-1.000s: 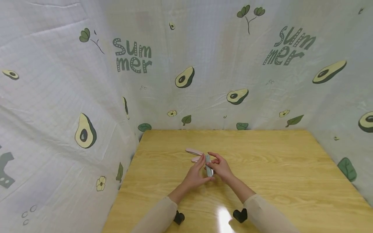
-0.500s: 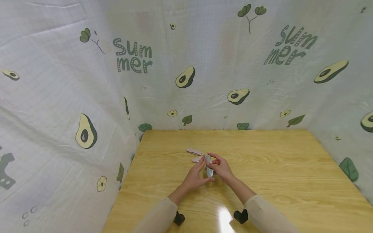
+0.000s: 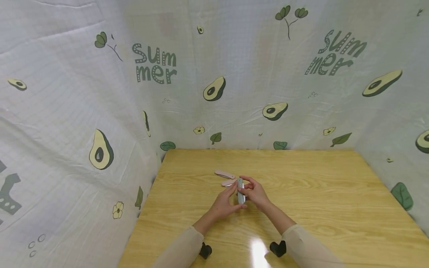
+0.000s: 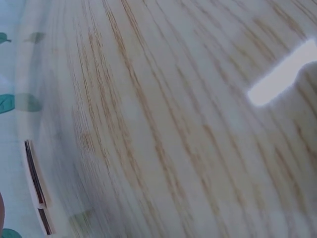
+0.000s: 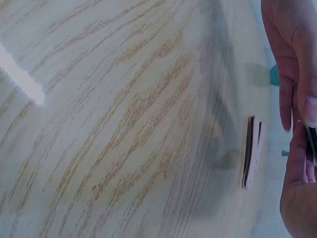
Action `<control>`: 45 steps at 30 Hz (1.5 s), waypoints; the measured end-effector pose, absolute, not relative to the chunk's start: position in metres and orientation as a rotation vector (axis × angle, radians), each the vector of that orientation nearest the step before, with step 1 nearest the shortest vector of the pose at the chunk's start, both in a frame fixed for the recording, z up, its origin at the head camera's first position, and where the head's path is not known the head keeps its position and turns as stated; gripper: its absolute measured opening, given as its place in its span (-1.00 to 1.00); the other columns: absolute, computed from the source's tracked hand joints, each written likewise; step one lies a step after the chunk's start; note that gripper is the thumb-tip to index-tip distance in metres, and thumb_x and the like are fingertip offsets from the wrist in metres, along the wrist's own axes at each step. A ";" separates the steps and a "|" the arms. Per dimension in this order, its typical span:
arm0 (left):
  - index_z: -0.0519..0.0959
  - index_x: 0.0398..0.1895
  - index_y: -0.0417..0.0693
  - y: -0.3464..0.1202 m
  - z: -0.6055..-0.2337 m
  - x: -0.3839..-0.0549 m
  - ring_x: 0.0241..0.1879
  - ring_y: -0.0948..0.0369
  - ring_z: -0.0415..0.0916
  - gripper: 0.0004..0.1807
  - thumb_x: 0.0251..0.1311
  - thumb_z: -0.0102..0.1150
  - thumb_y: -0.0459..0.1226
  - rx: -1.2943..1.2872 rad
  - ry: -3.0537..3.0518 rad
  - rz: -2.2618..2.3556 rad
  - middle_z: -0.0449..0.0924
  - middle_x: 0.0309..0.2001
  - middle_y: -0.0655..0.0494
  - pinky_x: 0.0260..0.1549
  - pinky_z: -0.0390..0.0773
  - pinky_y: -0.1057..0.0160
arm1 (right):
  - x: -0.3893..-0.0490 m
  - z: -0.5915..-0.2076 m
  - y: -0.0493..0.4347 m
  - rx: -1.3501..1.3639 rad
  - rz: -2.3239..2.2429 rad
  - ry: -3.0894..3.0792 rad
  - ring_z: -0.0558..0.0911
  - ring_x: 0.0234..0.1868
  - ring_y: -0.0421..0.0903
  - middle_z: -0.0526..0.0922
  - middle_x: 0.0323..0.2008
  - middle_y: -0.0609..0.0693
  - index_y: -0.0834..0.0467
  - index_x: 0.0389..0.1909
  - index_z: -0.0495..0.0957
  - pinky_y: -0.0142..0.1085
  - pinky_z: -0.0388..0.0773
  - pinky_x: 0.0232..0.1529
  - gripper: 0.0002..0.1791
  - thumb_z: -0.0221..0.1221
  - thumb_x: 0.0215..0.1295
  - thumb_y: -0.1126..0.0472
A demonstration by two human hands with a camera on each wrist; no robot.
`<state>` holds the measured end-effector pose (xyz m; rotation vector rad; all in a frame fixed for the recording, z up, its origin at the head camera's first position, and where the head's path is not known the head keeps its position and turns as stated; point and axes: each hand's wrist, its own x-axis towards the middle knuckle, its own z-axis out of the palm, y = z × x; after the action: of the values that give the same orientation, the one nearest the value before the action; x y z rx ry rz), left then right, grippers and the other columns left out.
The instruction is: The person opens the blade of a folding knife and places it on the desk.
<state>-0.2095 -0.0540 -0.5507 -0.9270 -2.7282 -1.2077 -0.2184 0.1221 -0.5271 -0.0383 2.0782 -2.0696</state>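
Note:
In the head view, a slim grey-green folding knife (image 3: 240, 186) stands on end between my two hands above the table. My left hand (image 3: 222, 203) holds it by its two ends, fingertips at the far end and thumb at the near end. My right hand (image 3: 256, 193) pinches its right side with thumb and fingers. A pale strip, perhaps the blade, shows along that side. Just beyond my left fingertips lie a pink folding knife (image 3: 224, 174) and a second pink piece (image 3: 228, 182) of similar shape, its right end close to the fingertips.
The wooden table (image 3: 301, 186) carries a bright light reflection (image 3: 259, 253) at its near side. A white cloth (image 3: 234, 67) printed with avocados hangs behind and at both sides. A black camera mount (image 3: 205, 251) is on my left wrist, another (image 3: 278, 248) on my right.
Both hands keep their hold on the grey-green knife almost unmoved. The whole head view has shifted very slightly, and the pink pieces lie as before.

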 end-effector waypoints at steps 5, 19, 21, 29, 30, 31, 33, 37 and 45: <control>0.15 0.47 -0.15 -0.054 -0.553 -0.211 0.34 0.05 0.34 -0.10 0.14 0.33 -0.04 -1.019 -2.659 -1.147 0.27 0.41 -0.04 0.24 0.48 0.12 | -0.220 -0.529 0.124 -0.025 -2.074 2.071 0.67 -0.36 -0.17 0.53 -0.35 0.00 0.27 0.35 0.23 -0.14 0.71 -0.24 -0.34 0.20 0.23 0.47; 0.32 0.35 -0.24 -0.058 -0.557 -0.212 0.25 0.08 0.45 -0.33 0.22 0.27 -0.18 -1.097 -2.567 -1.196 0.39 0.32 -0.10 0.17 0.54 0.21 | -0.221 -0.535 0.136 -0.235 -2.086 1.982 0.67 -0.25 -0.22 0.45 -0.15 0.07 0.31 0.40 0.02 -0.38 0.67 -0.18 -0.18 0.23 0.17 0.49; 0.33 0.35 -0.23 -0.058 -0.557 -0.213 0.23 0.08 0.48 -0.37 0.25 0.24 -0.21 -1.090 -2.575 -1.191 0.42 0.30 -0.09 0.14 0.55 0.24 | -0.222 -0.535 0.138 -0.211 -2.098 1.992 0.67 -0.24 -0.22 0.44 -0.11 0.08 0.32 0.38 0.03 -0.36 0.67 -0.15 -0.18 0.25 0.15 0.50; 0.37 0.33 -0.18 -0.059 -0.557 -0.213 0.19 0.10 0.52 -0.48 0.32 0.15 -0.28 -1.012 -2.616 -1.328 0.45 0.28 -0.05 0.05 0.56 0.43 | -0.223 -0.536 0.142 -0.203 -2.085 2.067 0.66 -0.26 -0.21 0.53 -0.16 0.11 0.32 0.37 0.07 -0.30 0.68 -0.13 -0.20 0.25 0.15 0.49; 0.37 0.34 -0.17 -0.059 -0.557 -0.214 0.20 0.11 0.51 -0.48 0.33 0.14 -0.28 -0.999 -2.621 -1.346 0.45 0.28 -0.04 0.04 0.55 0.44 | -0.223 -0.537 0.142 -0.201 -2.085 2.071 0.66 -0.26 -0.21 0.55 -0.17 0.11 0.29 0.38 0.08 -0.33 0.67 -0.14 -0.19 0.26 0.14 0.49; 0.37 0.34 -0.16 -0.059 -0.557 -0.214 0.20 0.11 0.51 -0.49 0.33 0.14 -0.29 -0.979 -2.628 -1.365 0.46 0.28 -0.04 0.05 0.55 0.45 | -0.223 -0.538 0.142 -0.206 -2.081 2.082 0.66 -0.27 -0.21 0.56 -0.19 0.12 0.27 0.39 0.08 -0.37 0.66 -0.16 -0.18 0.26 0.14 0.48; 0.39 0.33 -0.13 -0.060 -0.557 -0.214 0.18 0.12 0.53 -0.51 0.34 0.13 -0.29 -0.940 -2.636 -1.368 0.48 0.26 -0.03 0.03 0.56 0.45 | -0.223 -0.540 0.142 -0.220 -2.089 2.083 0.67 -0.28 -0.19 0.58 -0.21 0.14 0.24 0.41 0.08 -0.42 0.65 -0.20 -0.15 0.28 0.13 0.49; 0.45 0.28 -0.14 -0.061 -0.559 -0.215 0.14 0.08 0.56 -0.55 0.34 0.13 -0.29 -0.859 -2.627 -1.392 0.54 0.20 -0.07 0.00 0.62 0.37 | -0.223 -0.544 0.141 -0.316 -2.074 2.099 0.68 -0.26 -0.21 0.57 -0.16 0.21 0.35 0.40 0.10 -0.46 0.65 -0.21 -0.17 0.29 0.13 0.48; 0.45 0.26 -0.22 -0.063 -0.559 -0.216 0.15 0.07 0.55 -0.58 0.38 0.07 -0.28 -0.848 -2.564 -1.537 0.54 0.20 -0.13 0.02 0.62 0.33 | -0.221 -0.543 0.139 -0.334 -1.972 2.224 0.63 -0.04 -0.01 0.53 0.01 0.33 0.34 0.24 0.37 -0.45 0.63 -0.15 -0.40 0.31 0.19 0.32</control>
<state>-0.2157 -0.0627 -0.5594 -0.8483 -2.5635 -1.5371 -0.2212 0.1389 -0.5427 -0.3341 2.2243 -1.9722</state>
